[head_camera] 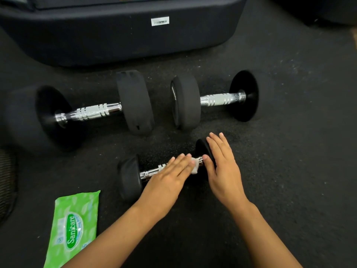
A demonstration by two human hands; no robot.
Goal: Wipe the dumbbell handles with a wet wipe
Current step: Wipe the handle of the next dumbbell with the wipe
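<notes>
Now my left hand (170, 175) presses the wet wipe (194, 165) flat-fingered on the near dumbbell's handle (154, 171), axis running left-right on the floor; right hand (222, 165), fingers straight, steadies its right weight (203, 149).

Only one thing readable down here

My green wipes pack (74, 227) says "Sanicare" in white on a green oval. The white sticker (160, 21) on the black equipment base (116, 39) is too blurry for me.
</notes>
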